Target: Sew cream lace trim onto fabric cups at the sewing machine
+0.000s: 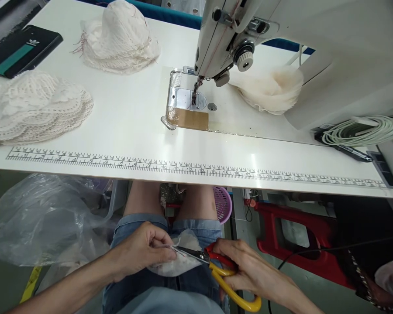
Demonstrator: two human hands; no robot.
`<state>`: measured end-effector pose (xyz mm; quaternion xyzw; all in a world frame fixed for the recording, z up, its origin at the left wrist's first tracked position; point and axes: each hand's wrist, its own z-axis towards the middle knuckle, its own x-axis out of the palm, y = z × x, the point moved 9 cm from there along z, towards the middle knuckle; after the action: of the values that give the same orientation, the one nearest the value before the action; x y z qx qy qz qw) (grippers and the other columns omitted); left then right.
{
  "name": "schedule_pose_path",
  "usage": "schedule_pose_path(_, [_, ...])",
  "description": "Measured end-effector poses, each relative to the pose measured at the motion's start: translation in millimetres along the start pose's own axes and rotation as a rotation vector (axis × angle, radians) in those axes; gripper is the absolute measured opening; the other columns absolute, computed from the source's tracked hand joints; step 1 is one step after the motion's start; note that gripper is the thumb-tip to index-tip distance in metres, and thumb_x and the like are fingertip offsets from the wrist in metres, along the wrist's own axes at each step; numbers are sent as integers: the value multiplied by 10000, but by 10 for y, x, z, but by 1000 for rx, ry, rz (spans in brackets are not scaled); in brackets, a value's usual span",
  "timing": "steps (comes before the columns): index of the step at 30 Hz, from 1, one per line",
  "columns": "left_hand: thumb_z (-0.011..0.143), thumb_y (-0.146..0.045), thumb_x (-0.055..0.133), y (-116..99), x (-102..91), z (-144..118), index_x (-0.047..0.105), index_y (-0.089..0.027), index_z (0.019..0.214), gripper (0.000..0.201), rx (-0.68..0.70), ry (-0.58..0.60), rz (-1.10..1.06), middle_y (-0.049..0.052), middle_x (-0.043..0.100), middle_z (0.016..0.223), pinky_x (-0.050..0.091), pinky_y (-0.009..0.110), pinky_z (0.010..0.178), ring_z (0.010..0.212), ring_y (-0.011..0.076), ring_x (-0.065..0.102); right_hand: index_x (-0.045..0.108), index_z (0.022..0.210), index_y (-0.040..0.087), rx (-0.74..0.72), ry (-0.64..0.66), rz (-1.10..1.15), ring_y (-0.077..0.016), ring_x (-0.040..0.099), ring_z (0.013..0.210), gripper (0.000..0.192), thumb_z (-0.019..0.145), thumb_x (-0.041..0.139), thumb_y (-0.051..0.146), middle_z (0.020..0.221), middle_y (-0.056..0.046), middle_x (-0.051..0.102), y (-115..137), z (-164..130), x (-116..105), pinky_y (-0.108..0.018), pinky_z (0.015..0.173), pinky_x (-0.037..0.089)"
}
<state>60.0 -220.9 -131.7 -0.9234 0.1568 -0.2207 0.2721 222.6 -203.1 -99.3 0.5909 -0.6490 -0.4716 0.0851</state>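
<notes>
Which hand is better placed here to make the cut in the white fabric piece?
Right. The right hand grips the yellow scissors, blades at the white fabric piece on the lap. The left hand pinches that piece, steadying it.

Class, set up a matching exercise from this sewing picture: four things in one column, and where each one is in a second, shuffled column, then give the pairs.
Things:
1. scissors
2. black case
3. coiled cord
4. purple basket

Places:
A. under the table
B. table's far left corner
C. in the right hand
D. table's right end

Pairs: 1-C, 2-B, 3-D, 4-A
</notes>
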Motion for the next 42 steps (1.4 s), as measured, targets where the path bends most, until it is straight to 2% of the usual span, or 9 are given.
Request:
schedule_pose_path(7, [659,-422,724,-8,-4,-4,668,-105,679,323,13,-12,12,-68,385,458,172,220,458,468,70,265,585,975,185,-17,13,55,-128,499,633,323,720,726,325,770,10,581,-69,-11,75,-201,540,318])
schedule_pose_path(14, [675,-438,713,-7,-5,8,657,-110,685,333,28,-3,7,-73,364,455,159,231,462,468,71,247,592,1026,200,21,-23,-19,-166,560,722,460,625,767,343,875,-15,629,-31,2,24,-213,625,393])
schedule_pose_path(21, [675,-390,704,-45,18,7,577,-135,603,294,9,-8,24,-81,341,441,153,235,461,459,70,237,584,1080,181,48,0,-37,-163,561,703,426,671,669,264,914,-39,633,5,40,32,-219,632,413])
schedule_pose_path(29, [649,-398,707,-65,39,2,542,-149,569,310,14,-8,41,-84,328,432,141,233,451,454,71,217,573,1009,193,16,8,23,-138,517,673,354,711,710,324,815,5,594,-57,55,133,-202,576,357])
schedule_pose_path(36, [627,-437,709,-45,38,23,543,-151,566,337,-21,-10,59,-80,348,429,131,238,447,448,72,224,572,1059,189,16,-29,-22,-168,552,736,390,701,692,283,901,-29,618,0,56,86,-227,644,394])
schedule_pose_path(42, [626,-450,710,-56,44,14,538,-151,560,351,4,-4,57,-94,302,420,118,233,442,448,65,186,586,991,171,-42,-33,5,-126,522,635,424,685,737,421,812,-1,609,37,90,82,-204,549,354])
